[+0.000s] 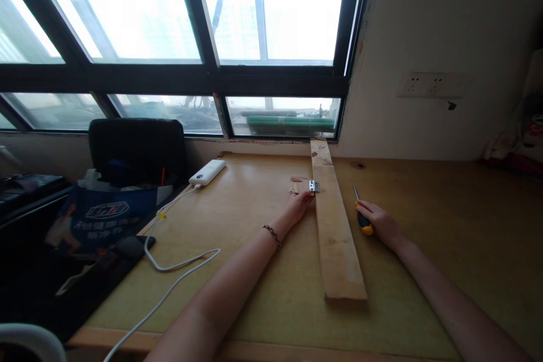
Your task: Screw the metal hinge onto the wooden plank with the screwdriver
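Observation:
A long pale wooden board (pixel 339 237) lies on the table, running from the window side towards me. On its left edge sits a small silver metal hinge (pixel 314 185). My left hand (pixel 299 205) is closed at the hinge, with its fingertips against the lower side. Just left of the hinge is a small piece of wood (pixel 297 182), partly behind the fingers. To the right of the board, my right hand (pixel 379 223) is closed on a screwdriver (pixel 363 223) with a yellow and dark handle. Its metal shaft points away from me, clear of the board.
A white power bank (pixel 207 173) lies at the table's left edge, its white cable (pixel 182 278) trailing towards me. Beyond that edge are a black chair (pixel 136 144) and a blue bag (pixel 106 218). Windows and a wall with sockets (pixel 432 86) bound the table (pixel 428 305).

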A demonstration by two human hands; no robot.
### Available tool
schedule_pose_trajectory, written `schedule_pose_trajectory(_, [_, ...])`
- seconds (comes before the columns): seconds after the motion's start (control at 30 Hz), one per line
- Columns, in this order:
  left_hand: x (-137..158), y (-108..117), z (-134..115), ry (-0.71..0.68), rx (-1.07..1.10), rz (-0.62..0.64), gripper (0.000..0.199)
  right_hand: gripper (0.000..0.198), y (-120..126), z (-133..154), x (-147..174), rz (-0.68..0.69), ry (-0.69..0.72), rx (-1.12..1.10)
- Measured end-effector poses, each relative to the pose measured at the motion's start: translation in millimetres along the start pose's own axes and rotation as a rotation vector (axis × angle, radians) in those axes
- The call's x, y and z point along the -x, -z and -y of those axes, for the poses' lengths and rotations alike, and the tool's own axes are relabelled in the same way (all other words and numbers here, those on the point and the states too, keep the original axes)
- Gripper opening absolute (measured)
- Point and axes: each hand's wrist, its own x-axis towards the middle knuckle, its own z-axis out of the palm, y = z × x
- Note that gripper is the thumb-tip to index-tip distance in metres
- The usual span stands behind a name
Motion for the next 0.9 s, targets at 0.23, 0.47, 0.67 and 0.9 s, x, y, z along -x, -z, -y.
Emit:
schedule_pose_trajectory(0.23, [1.5,-0.5,-1.5,0.019,-0.022,-0.003,0.024,0.043,0.5,-2.7,0.3,0.018,0.004,-0.057])
schedule_pose_trajectory(0.47, [5.5,-3.7,-3.4,0.027,-0.013,0.001,0.02,0.042,3.2,-1.6,-0.2,0.029,-0.008,-0.123])
schedule_pose_trajectory(0.67, [6.1,-3.2,-3.9,-0.001,-0.032,0.021,0.02,0.044,1.8,-4.5,-0.7,0.013,0.001,-0.151])
schedule_pose_trajectory(0.9, [5.8,-1.9,-4.0,0.019,-0.033,0.023,0.021,0.052,3.7,-4.6,0.0,0.035,-0.014,-0.175])
